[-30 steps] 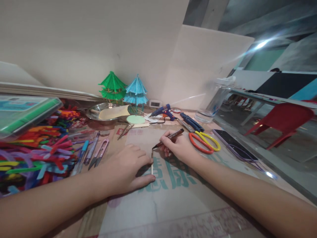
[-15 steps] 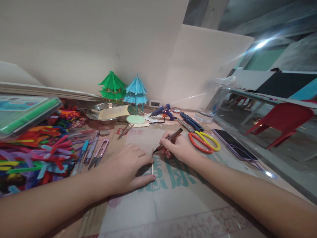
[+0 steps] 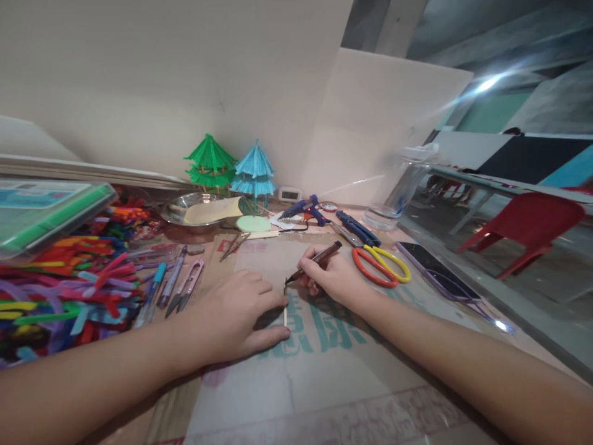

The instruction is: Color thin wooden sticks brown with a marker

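My right hand [image 3: 330,272] grips a dark brown marker [image 3: 325,252], its tip at the far end of a short, thin wooden stick [image 3: 285,317]. That end of the stick looks darkened, while the nearer part is pale. My left hand [image 3: 243,312] keeps the stick in place on the table, with the index fingertip at its middle and the thumb by its near end; the other fingers lie curled on the surface. Under both hands is a flat cardboard sheet [image 3: 259,395] printed with large teal characters.
Scissors [image 3: 375,267] and a phone [image 3: 438,272] lie to the right. Behind are a blue glue gun [image 3: 303,210], a metal dish [image 3: 173,213] and green [image 3: 210,162] and blue [image 3: 256,168] tiered paper models. Colourful pipe cleaners [image 3: 60,296] and thread snips [image 3: 186,285] are at left.
The marker tip stays at the stick's far end, with only a very slight shift. Both hands keep their places and their holds.
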A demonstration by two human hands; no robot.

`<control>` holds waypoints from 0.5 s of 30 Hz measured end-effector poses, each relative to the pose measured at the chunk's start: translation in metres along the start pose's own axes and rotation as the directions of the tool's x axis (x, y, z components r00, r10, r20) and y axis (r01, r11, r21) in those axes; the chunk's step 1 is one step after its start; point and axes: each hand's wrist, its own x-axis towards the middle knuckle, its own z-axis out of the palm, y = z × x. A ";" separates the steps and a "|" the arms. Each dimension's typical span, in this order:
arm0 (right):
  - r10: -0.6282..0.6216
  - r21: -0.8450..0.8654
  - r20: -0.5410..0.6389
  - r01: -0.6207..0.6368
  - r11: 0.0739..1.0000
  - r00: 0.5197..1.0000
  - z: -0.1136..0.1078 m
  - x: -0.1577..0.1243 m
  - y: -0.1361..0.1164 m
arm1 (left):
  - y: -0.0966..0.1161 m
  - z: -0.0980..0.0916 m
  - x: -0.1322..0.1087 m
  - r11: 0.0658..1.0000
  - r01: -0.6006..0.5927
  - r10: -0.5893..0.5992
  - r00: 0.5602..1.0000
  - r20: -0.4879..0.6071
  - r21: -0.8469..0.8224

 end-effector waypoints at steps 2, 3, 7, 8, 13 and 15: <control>-0.006 0.019 -0.039 0.006 1.000 0.999 0.000 0.001 0.002 | 0.000 0.000 0.000 1.000 -0.005 0.005 1.000 0.006 0.003; -0.006 0.021 -0.054 0.007 1.000 0.999 0.000 0.001 0.003 | 0.000 0.000 0.000 1.000 -0.007 0.007 1.000 0.010 0.005; -0.019 -0.001 -0.073 0.019 1.000 0.997 -0.002 0.003 0.007 | 0.001 -0.001 0.000 1.000 -0.016 0.016 1.000 0.010 0.000; -0.022 -0.007 -0.071 0.021 1.000 0.997 -0.002 0.004 0.008 | 0.000 -0.001 0.000 1.000 -0.017 0.017 1.000 0.007 -0.002; -0.021 -0.022 -0.078 0.019 1.000 0.997 -0.001 0.004 0.008 | 0.000 0.000 0.000 1.000 -0.025 0.025 1.000 -0.003 0.006; -0.020 -0.022 -0.084 0.018 1.000 0.996 -0.001 0.004 0.007 | 0.000 0.000 0.000 1.000 -0.023 0.023 1.000 -0.003 0.012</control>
